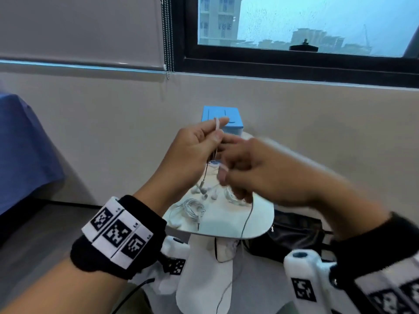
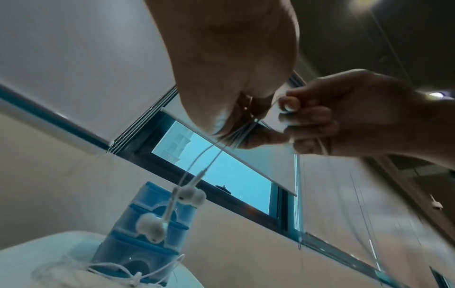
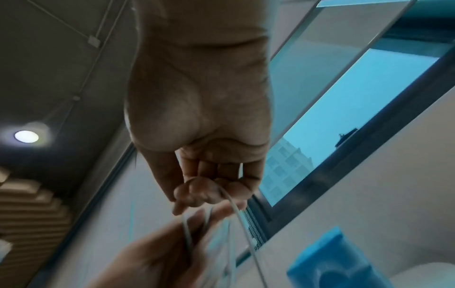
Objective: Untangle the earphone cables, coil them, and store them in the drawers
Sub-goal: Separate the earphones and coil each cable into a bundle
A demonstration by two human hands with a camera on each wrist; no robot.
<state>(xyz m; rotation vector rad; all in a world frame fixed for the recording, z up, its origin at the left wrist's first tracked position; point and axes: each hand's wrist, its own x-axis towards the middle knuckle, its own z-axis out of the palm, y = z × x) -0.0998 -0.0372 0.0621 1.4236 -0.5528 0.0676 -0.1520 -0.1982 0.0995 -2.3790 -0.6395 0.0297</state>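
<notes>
Head view: left hand and right hand pinch one cable mid-coil; others lie on the surface, drawers unused.

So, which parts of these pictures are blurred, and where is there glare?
Head view: the right hand is smeared by motion, the left hand is sharper. Right wrist view: the cable and the blue drawer unit are soft, and a ceiling lamp flares. Left wrist view: the dangling earbuds are fairly sharp; a lamp glares at the top.
</notes>
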